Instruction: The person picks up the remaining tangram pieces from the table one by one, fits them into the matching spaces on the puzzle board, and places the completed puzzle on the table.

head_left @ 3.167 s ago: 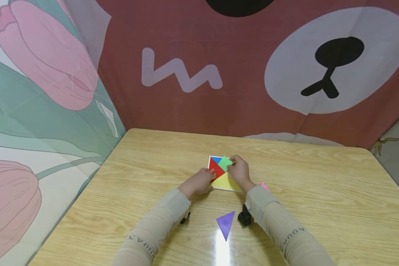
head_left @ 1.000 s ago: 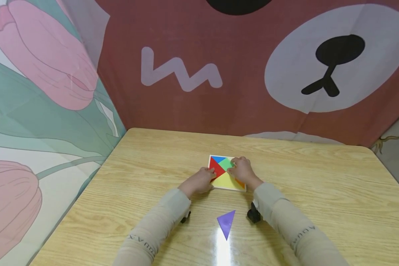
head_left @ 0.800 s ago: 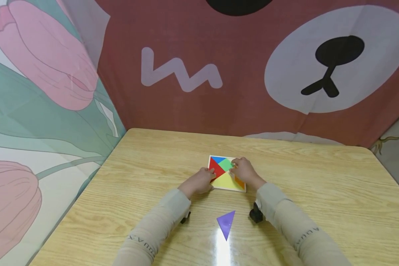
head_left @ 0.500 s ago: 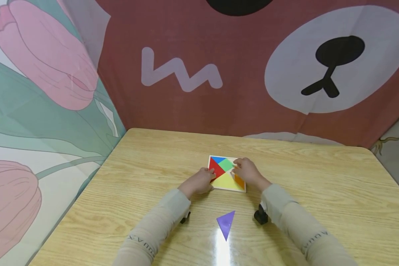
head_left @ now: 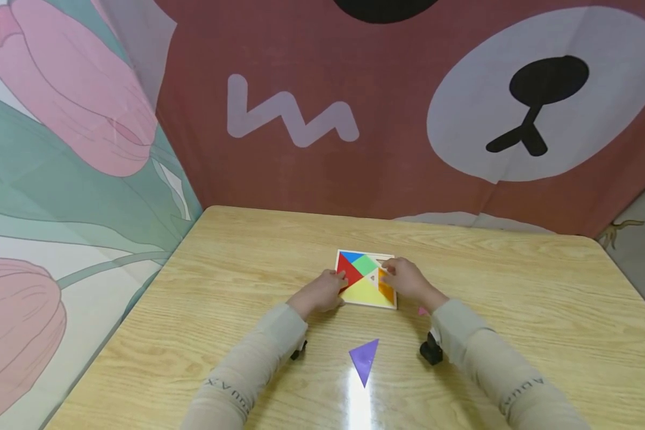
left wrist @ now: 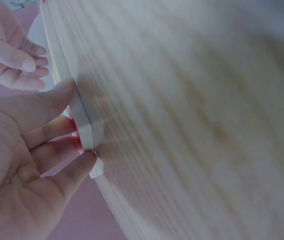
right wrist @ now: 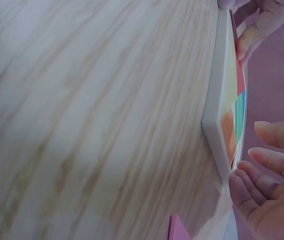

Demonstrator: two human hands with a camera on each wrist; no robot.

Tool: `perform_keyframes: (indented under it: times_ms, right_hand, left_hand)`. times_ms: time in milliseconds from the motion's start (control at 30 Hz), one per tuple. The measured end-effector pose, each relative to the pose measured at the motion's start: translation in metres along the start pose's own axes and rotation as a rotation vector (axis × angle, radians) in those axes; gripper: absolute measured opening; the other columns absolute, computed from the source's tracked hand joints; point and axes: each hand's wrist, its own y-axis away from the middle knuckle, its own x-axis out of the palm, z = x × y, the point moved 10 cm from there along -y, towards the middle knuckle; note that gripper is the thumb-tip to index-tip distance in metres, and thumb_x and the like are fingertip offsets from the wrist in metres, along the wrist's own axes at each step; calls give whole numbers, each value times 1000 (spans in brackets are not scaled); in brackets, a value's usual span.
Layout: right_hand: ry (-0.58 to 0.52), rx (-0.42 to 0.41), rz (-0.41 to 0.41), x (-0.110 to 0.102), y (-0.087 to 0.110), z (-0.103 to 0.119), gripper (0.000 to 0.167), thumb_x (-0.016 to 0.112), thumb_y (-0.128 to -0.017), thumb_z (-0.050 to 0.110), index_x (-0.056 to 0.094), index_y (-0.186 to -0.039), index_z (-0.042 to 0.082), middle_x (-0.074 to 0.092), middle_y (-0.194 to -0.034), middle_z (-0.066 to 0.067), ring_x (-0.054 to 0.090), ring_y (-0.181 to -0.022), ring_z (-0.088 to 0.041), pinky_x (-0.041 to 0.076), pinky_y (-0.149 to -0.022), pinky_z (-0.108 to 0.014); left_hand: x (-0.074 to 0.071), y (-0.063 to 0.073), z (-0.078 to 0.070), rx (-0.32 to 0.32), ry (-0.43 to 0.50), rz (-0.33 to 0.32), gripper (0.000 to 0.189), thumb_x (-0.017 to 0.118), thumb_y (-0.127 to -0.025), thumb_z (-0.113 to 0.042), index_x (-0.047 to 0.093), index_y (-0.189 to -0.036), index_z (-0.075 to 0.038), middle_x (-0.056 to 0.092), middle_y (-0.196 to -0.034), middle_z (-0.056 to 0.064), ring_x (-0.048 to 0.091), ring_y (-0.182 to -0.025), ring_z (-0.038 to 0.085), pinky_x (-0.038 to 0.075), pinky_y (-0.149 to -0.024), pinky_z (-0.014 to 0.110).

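A tangram board (right wrist: 212,107) lies flat on the table. In the head view it bears a red triangle (head_left: 351,270), a blue triangle (head_left: 350,257), a green square (head_left: 364,264), a yellow triangle (head_left: 364,291) and an orange parallelogram (head_left: 387,288). Bare spots show beside the green and orange pieces. My left hand (head_left: 325,291) grips the board's left edge, fingertips on the red triangle. At the right edge, my right hand (head_left: 407,279) hovers with fingers loosely bent, holding nothing. A purple triangle (head_left: 364,361) lies in front of the board.
A pink piece (right wrist: 177,230) lies on the wooden table (head_left: 247,257) to the right of the board, partly hidden by my right forearm in the head view. A black wrist camera (head_left: 432,349) hangs under my right wrist. Printed fabric (head_left: 301,179) stands behind the table.
My right hand has let go of the green square, which now lies flat in the board, and has drawn right, uncovering the orange parallelogram. The left hand has stayed in place.
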Motion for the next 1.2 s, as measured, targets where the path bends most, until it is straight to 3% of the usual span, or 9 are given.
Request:
perform_keyframes:
  times_ms: [333,800,1000,1200]
  right_hand:
    - [29,14,27,-3,3,-6,30,58,-80,7,54,-105,-9,54,-97,-20,50,-90,-31,44,-78,-41]
    - [54,-49,69,-6,10,-5,29,62,-74,4,56,-99,-9,53,-81,-11,48,-74,-22,44,-67,-35]
    - [45,-33,101,-4,15,-8,32,67,-70,6,57,-98,-7,54,-82,-9,48,-76,-21,44,-71,-36]
    - [45,-72,113,-5,20,-5,30,69,-69,6,58,-93,-6,55,-82,-10,50,-79,-23,44,-74,-39]
  left_hand:
    - [-3,1,-2,11,-4,4,48,57,-83,-24,45,-125,-5,35,-133,10,30,-121,28,27,-99,30]
    - [-1,-1,-1,21,-7,-14,48,58,-82,-24,46,-125,-4,36,-132,12,31,-120,29,26,-99,31]
    - [2,-3,0,29,-10,-26,48,58,-82,-23,46,-124,-4,36,-132,13,32,-119,29,26,-99,32]
    - [3,-3,0,26,-7,-27,48,58,-82,-23,46,-125,-5,36,-132,12,31,-119,29,27,-99,32]
